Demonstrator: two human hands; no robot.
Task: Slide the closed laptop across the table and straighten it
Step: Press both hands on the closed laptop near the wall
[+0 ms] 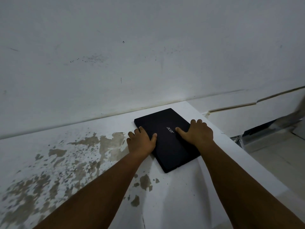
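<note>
A closed black laptop (pixel 166 139) with a silver logo lies on the white table (pixel 173 195), near the table's far right corner and turned at an angle to the wall. My left hand (pixel 142 142) grips the laptop's left long edge, thumb on the lid and fingers curled over the side. On the opposite long edge my right hand (pixel 197 133) holds it the same way, thumb resting beside the logo. Both forearms reach in from the bottom of the view.
The tabletop has large patches of peeled paint (pixel 66 162) on its left half. A white wall (pixel 115 55) runs right behind the table. The table's right edge (pixel 247 162) drops to a tiled floor (pixel 280 154), where a metal frame (pixel 264 129) lies.
</note>
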